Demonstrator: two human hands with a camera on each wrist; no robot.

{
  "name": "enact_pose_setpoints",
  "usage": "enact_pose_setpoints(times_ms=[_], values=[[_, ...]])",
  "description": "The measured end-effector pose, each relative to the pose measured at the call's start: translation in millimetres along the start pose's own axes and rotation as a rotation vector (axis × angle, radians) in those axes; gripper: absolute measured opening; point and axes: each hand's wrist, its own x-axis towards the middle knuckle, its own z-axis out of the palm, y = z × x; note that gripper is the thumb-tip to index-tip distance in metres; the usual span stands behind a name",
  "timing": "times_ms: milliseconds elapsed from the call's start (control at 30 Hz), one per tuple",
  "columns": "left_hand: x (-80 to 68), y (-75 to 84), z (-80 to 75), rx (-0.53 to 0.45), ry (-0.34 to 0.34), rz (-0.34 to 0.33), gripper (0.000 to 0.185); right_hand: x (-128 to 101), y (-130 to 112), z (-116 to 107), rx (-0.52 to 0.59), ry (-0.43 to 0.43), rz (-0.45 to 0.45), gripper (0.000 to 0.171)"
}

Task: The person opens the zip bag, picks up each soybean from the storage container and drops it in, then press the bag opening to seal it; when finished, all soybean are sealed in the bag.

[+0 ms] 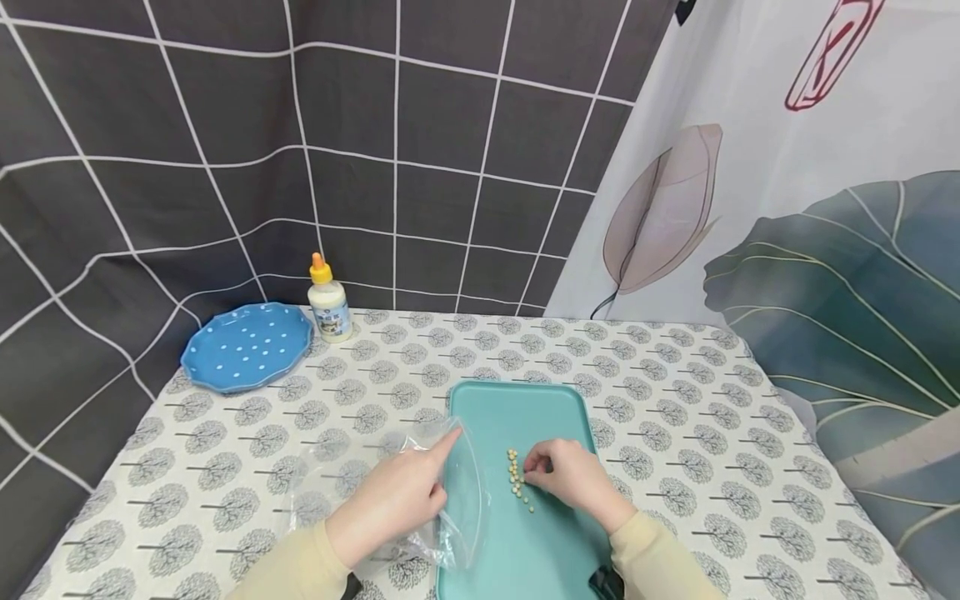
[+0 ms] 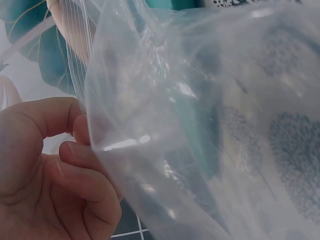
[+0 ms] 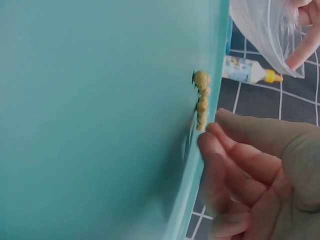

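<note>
The left hand (image 1: 405,493) holds the clear plastic bag (image 2: 230,100), with the index finger stretched out and the other fingers bent; the bag reaches over the left edge of the green tray (image 1: 525,417), which lies on the patterned tabletop (image 1: 675,467). The right hand (image 1: 567,477) has its thumb and fingertips close together, just beside the small yellow beans (image 1: 515,477); whether it pinches one, I cannot tell; the beans lie on the tray in a narrow, uneven row; at the back left are a blue dotted plate (image 1: 247,346) and a bottle (image 1: 330,312).
</note>
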Motion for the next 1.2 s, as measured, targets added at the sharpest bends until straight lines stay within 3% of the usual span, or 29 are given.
enact_pose_setpoints(times_ms=[300,700,867,1200], values=[[0.2,-0.6,-0.9,-0.001,0.0,0.002,0.073,2.8,-2.0,2.3,-0.034,-0.035,-0.002,0.012],[-0.1,-3.0,1.7,-0.002,0.003,0.004,0.073,3.6,-6.5,6.2,-0.075,-0.021,-0.008,0.016],[1.2,-2.5,1.6,0.002,-0.003,-0.003,0.073,2.5,-10.4,3.3,-0.048,-0.011,-0.008,0.015],[0.9,2.5,1.0,0.0,0.013,0.014,0.072,-1.3,-28.2,-1.3,0.076,-0.048,-0.106,0.01]])
